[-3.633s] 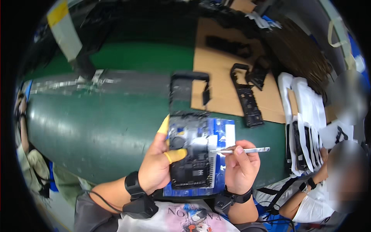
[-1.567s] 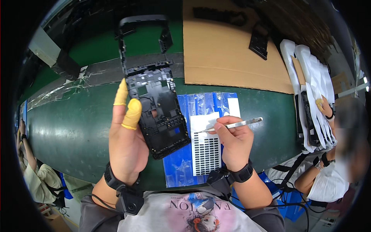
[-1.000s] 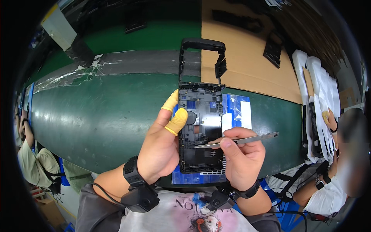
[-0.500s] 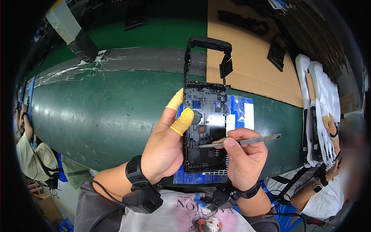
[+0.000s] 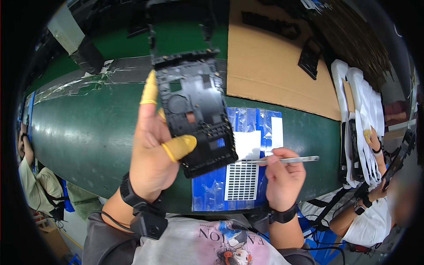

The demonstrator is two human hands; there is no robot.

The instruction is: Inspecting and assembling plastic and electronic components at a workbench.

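My left hand (image 5: 152, 152), with yellow finger cots, grips a black plastic housing (image 5: 201, 104) by its left edge. The housing is tilted, with an open loop frame at its far end, blurred by motion. A pair of tweezers (image 5: 304, 159) is pinched in my right hand (image 5: 285, 183), its tips pointing left near the housing's lower right corner. Under the tips lies a white sheet of small dark stickers (image 5: 242, 182), on a blue board (image 5: 206, 194) wrapped in clear film. Whether the tips hold a sticker is too small to tell.
Cardboard (image 5: 274, 66) covers the bench's far right, with another black housing (image 5: 310, 57) on it. White foam strips (image 5: 353, 97) stand at the right, touched by a co-worker's hand (image 5: 373, 139). A pillar (image 5: 70, 33) rises far left. Another person's arm (image 5: 27, 148) shows at the left edge.
My left hand has carried the housing left and away from me, tilting it and uncovering the sticker sheet. The tweezers, formerly over the housing, now reach over the sheet.
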